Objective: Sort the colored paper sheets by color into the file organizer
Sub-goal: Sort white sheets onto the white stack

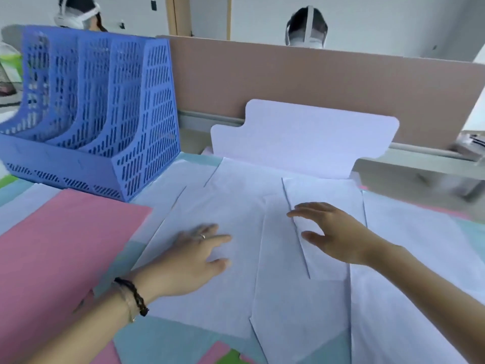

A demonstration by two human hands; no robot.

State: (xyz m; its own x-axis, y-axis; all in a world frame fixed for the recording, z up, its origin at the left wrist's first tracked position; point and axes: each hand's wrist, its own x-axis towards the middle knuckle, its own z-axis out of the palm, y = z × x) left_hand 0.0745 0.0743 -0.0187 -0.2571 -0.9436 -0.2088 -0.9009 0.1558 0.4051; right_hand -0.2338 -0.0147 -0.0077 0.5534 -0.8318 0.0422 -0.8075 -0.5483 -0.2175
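Several white paper sheets point(236, 206) lie overlapped across the middle of the desk. My left hand point(189, 258) rests flat on them, fingers spread, holding nothing. My right hand point(333, 232) hovers just over the white sheets to the right, fingers apart and slightly curled, empty. A pink sheet point(52, 245) lies at the left. Light blue-green sheets point(183, 340) show beneath the white ones, and bits of pink and green paper point(228, 357) peek out at the bottom edge. The blue mesh file organizer point(89, 111) stands at the back left, and the slots I can see hold nothing.
A white folder flap point(309, 137) stands upright behind the sheets against a brown partition point(315, 80). Two people wearing headsets sit beyond the partition. A stack of items point(469, 145) sits at the far right edge.
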